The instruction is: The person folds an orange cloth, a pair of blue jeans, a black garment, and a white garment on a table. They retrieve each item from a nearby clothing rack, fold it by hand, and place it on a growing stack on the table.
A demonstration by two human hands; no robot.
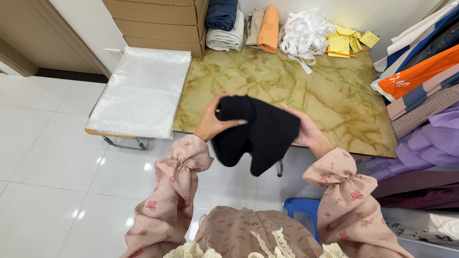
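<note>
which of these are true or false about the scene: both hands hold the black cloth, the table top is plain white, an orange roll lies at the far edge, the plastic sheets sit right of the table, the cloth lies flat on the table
1. Both hands, left hand and right hand, hold the black cloth. True.
2. The table top is plain white. False: it is green-yellow marble pattern.
3. An orange fabric roll lies at the table's far edge. True.
4. The clear plastic sheets sit right of the table. False: they lie to its left.
5. The cloth lies flat on the table. False: it is bunched up, held at the near edge.
</note>
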